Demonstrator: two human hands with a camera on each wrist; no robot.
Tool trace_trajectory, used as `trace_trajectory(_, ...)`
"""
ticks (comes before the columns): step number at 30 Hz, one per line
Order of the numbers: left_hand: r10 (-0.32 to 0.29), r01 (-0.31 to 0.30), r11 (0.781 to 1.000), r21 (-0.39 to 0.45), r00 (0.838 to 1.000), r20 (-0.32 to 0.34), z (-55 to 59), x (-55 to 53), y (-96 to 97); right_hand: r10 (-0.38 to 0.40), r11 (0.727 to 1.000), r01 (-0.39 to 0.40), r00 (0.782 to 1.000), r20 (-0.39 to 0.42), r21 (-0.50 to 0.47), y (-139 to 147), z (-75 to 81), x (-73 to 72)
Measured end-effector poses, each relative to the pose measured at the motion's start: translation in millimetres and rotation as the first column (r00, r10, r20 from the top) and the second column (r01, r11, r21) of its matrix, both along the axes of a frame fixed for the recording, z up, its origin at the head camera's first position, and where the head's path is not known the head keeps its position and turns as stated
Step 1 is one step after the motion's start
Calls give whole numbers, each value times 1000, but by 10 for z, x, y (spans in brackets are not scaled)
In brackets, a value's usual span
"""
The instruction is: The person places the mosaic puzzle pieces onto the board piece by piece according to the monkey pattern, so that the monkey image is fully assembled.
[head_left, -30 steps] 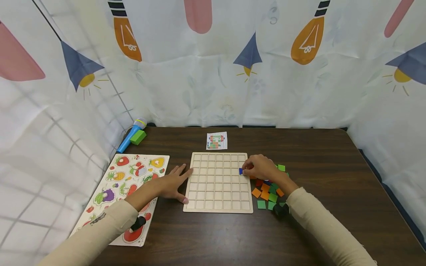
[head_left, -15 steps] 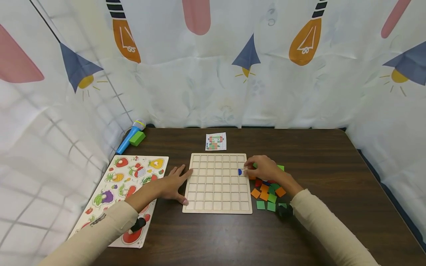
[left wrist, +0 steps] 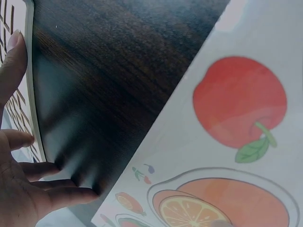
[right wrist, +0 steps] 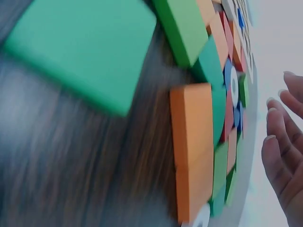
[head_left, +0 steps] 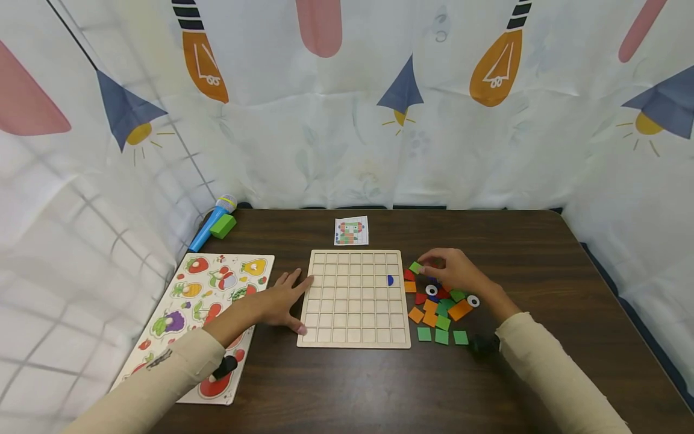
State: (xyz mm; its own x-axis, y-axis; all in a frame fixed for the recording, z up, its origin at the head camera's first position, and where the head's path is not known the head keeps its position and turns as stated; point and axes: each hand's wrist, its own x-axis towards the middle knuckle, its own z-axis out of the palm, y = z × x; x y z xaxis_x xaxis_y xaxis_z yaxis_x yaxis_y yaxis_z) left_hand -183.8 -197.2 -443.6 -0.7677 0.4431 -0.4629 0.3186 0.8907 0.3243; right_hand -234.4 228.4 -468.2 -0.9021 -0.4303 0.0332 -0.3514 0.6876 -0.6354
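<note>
A wooden grid board [head_left: 352, 307] lies flat on the dark table. One blue half-round piece [head_left: 390, 280] sits in a right-column cell, towards the back. My left hand [head_left: 278, 303] has its fingers spread, with thumb and fingertips resting at the board's left edge; the left wrist view shows the thumb on the rim [left wrist: 34, 94]. Right of the board, my right hand [head_left: 452, 268] hovers over a pile of coloured tiles, fingers loosely bent, beside a light green tile [head_left: 415, 267]. In the right wrist view nothing shows between its fingers [right wrist: 279, 132].
Orange tiles [head_left: 459, 310], green tiles [head_left: 441, 336] and round white pieces [head_left: 473, 301] are scattered right of the board. A pattern card [head_left: 351, 231] lies behind it. On the left are a fruit puzzle board [head_left: 179, 301], a toy microphone [head_left: 208, 227] and a green block [head_left: 223, 226].
My right hand has let go of the blue half-round piece in the board's cell and moved right over the tile pile. My left hand stays at the board's left edge.
</note>
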Motion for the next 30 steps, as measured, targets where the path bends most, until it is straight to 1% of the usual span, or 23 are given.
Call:
trace_trajectory(5,1,-1,1000,-3,1000,-3,-13,-2,-11,-32,999,31,999,19,36,164,16,37)
trace_trajectory(9,-1,1,1000,5,1000,-6,-22,-2,-19,-32,994,31,999,14,102,294,8,87)
trace_trajectory(15,-3,3,1000,16,1000,-10,-33,3,-38,-43,979,38,999,17,200,446,-7,197)
trace_trajectory(19,-2,2,1000,11,1000,-17,-51,0,-46,-93,965,85,996,18,247,458,-16,256)
trace_trajectory(22,-4,4,1000,9,1000,-22,-57,0,-52,-135,957,128,991,8,260,427,-9,288)
trace_trajectory(28,-9,9,1000,13,1000,-25,-54,0,-52,-171,951,166,985,-5,260,402,-18,318)
trace_trajectory(30,-9,9,1000,13,1000,-25,-53,-1,-51,-181,950,175,983,2,260,403,-23,322)
